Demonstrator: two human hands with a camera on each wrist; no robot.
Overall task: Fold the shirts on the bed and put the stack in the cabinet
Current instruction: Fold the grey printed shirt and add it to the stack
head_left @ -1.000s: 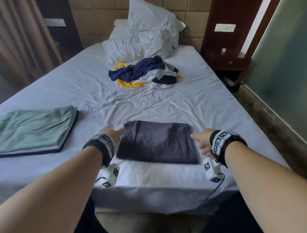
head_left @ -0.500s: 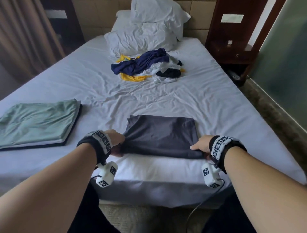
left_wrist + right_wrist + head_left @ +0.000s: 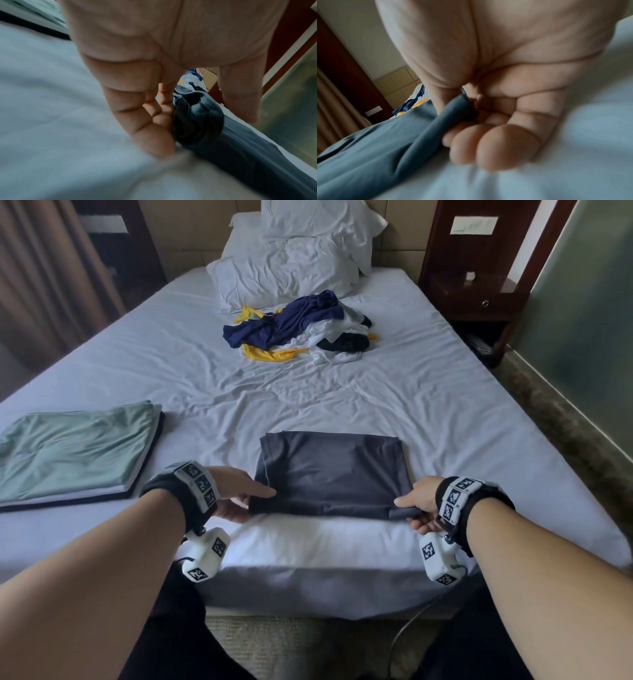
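Observation:
A folded dark grey shirt (image 3: pixel 334 472) lies near the foot of the bed (image 3: pixel 445 392). My left hand (image 3: pixel 239 496) pinches its near left corner (image 3: pixel 197 119), thumb on top and fingers underneath. My right hand (image 3: pixel 416 505) grips the near right corner (image 3: pixel 453 112), fingers curled under the cloth. The near edge is lifted slightly off the sheet. A stack of folded shirts (image 3: pixel 75 450), pale green on top, rests at the left. Unfolded shirts (image 3: pixel 298 326) in navy, yellow, white and black are heaped near the pillows.
White pillows (image 3: pixel 294 258) lean at the headboard. A dark wooden nightstand (image 3: pixel 479 289) stands at the far right, beside a greenish wall (image 3: pixel 589 313). Brown curtains (image 3: pixel 44 275) hang at the left. Carpet (image 3: pixel 291 645) lies below the bed's foot.
Both hands slid from the sides of the grey shirt down to its near corners and took hold of them, lifting the near edge a little.

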